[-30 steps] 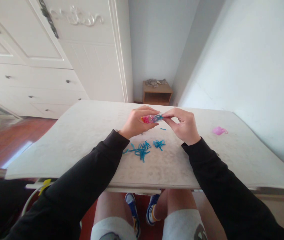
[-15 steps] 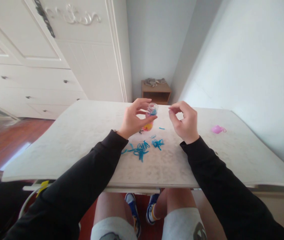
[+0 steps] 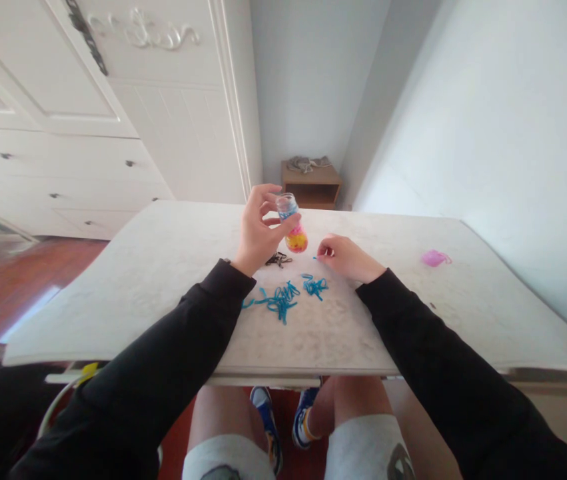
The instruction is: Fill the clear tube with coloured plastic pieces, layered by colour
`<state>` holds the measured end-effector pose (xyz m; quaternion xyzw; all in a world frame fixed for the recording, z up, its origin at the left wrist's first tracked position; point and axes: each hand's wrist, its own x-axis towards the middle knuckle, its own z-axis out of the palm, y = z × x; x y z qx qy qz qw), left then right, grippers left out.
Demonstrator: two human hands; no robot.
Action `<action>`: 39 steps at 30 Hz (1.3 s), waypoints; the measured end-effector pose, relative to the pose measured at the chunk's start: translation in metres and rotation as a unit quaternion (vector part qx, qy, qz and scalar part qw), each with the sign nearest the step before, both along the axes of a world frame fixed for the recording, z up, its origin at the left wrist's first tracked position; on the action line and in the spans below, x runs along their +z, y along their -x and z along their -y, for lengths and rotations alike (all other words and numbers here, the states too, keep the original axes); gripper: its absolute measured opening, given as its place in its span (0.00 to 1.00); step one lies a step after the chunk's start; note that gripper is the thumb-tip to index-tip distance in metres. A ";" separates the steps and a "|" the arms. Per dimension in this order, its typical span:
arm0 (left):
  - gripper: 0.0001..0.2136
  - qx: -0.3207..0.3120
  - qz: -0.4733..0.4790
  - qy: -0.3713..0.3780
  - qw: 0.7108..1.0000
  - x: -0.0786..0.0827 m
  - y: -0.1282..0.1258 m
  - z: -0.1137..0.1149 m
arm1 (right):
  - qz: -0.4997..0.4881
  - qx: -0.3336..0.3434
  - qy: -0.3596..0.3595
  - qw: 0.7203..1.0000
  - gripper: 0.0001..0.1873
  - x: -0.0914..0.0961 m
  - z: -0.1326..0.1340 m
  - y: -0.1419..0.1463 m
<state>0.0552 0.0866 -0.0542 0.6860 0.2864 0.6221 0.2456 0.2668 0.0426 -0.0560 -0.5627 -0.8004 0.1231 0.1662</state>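
A small clear bottle (image 3: 294, 230) with bands of yellow, pink and blue inside is gripped between the thumb and fingers of my left hand (image 3: 256, 230). It is uncapped and tilted slightly, held above the table. My right hand (image 3: 347, 259) rests low over the tabletop, thumb and forefinger pinched at a small blue rubber band (image 3: 315, 257). Two piles of blue rubber bands lie nearer to me, a larger pile (image 3: 280, 301) and a smaller pile (image 3: 316, 287). Beneath my left hand is a little heap of dark bands (image 3: 278, 259).
The white table (image 3: 173, 280) has a pink pouch-like item (image 3: 436, 258) at its right. Beyond the far edge stands a small wooden cabinet (image 3: 312, 183) with grey cloth on top. A white wardrobe (image 3: 178, 133) rises at the left, a wall at the right.
My right hand has come down to the table and reached the single blue band. My left hand has shifted the bottle left and slightly up, exposing the dark bands.
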 end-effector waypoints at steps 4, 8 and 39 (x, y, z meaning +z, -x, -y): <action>0.25 0.005 0.011 0.001 1.000 0.001 0.001 0.000 | -0.036 0.083 0.068 0.994 0.04 0.010 0.009 0.004; 0.26 0.026 -0.011 -0.017 0.999 0.000 0.003 -0.001 | -0.062 0.162 0.120 0.978 0.13 0.017 0.017 0.002; 0.22 -0.023 -0.191 -0.098 0.976 0.002 0.006 0.011 | -0.302 0.077 0.001 0.950 0.13 0.031 0.014 -0.012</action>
